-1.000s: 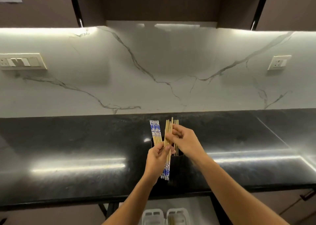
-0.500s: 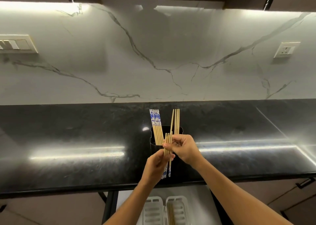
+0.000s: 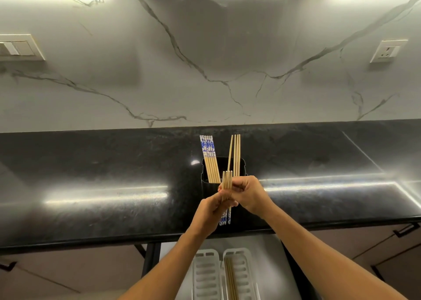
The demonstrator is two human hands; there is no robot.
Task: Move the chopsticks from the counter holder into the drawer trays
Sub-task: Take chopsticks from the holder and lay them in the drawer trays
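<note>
Chopstick bundle (image 3: pixel 227 181) dropped, now just in front of holder (image 3: pixel 208 190); left grip (image 3: pixel 210 210) and right grip (image 3: pixel 249 194) both clamped on it, long axis upright, trays (image 3: pixel 205 277) below.

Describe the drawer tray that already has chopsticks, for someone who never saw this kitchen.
Below the front edge of the black counter, two white trays lie side by side in the drawer. It is the right tray: plain chopsticks lie in it, while the left tray shows none.
</note>
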